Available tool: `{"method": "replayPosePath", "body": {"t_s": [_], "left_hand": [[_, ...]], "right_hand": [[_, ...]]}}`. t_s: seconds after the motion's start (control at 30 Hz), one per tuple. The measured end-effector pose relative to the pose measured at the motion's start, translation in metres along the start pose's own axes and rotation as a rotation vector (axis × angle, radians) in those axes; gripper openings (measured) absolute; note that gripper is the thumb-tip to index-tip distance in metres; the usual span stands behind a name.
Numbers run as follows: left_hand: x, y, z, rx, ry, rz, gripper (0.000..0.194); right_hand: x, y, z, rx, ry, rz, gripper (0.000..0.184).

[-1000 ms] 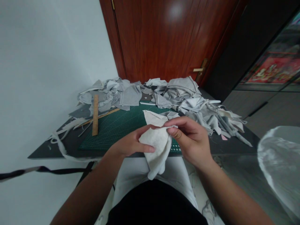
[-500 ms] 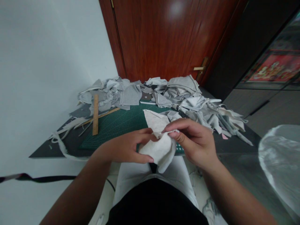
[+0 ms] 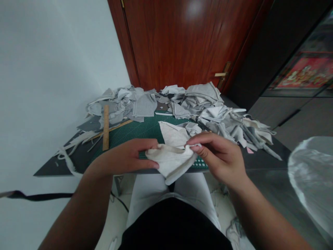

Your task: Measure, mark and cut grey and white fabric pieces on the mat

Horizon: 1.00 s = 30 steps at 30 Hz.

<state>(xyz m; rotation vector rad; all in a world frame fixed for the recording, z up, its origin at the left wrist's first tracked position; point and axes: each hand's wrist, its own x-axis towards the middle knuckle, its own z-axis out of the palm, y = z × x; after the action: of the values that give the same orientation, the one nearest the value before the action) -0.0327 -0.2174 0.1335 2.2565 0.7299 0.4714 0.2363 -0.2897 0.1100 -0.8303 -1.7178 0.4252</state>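
A piece of off-white fabric [image 3: 173, 160] is stretched between my two hands above the table's front edge. My left hand [image 3: 135, 154] grips its left end, thumb below and fingers above. On the other side, my right hand [image 3: 215, 154] pinches the upper right corner between thumb and fingertips. The cloth sags in the middle, its lower edge hanging over the table's front. Just behind it, another pale fabric piece [image 3: 173, 133] lies on the green cutting mat [image 3: 140, 133], partly hidden by the held cloth and my right hand.
Heaps of grey and white fabric scraps [image 3: 145, 104] line the back and right of the dark table [image 3: 52, 168]. A wooden ruler [image 3: 105, 128] lies at left beside loose strips. A clear plastic bag [image 3: 312, 173] stands at far right, and a wooden door [image 3: 182, 45] is behind.
My left hand has moved left, away from the right hand. The bunched fabric between them is now spread wider. My right hand has hardly moved.
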Motion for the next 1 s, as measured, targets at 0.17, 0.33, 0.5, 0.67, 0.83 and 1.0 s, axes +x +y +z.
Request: {"method": "replayPosePath", "body": {"t_s": [0.17,0.33,0.5,0.67,0.83,1.0], "left_hand": [[-0.002,-0.011,0.003,-0.203,0.392,0.085,0.026],[-0.001,0.010,0.011,-0.033,0.351,0.227,0.028],[0.004,0.029,0.021,0.168,0.336,0.233,0.040],[0.006,0.018,0.026,0.092,0.407,0.216,0.044],[0.009,0.012,0.030,0.100,0.386,0.167,0.046],[0.012,0.010,0.030,-0.128,0.369,0.100,0.047]], "right_hand": [[-0.004,0.007,-0.002,-0.064,0.011,0.063,0.011],[0.010,-0.014,0.001,-0.291,-0.220,-0.002,0.054],[0.033,-0.037,0.019,-0.198,-0.441,0.097,0.066],[0.038,-0.038,0.025,-0.385,-0.434,0.281,0.024],[0.038,-0.039,0.030,-0.498,-0.487,0.295,0.034],[0.043,-0.036,0.033,-0.578,-0.530,0.249,0.028]]}}
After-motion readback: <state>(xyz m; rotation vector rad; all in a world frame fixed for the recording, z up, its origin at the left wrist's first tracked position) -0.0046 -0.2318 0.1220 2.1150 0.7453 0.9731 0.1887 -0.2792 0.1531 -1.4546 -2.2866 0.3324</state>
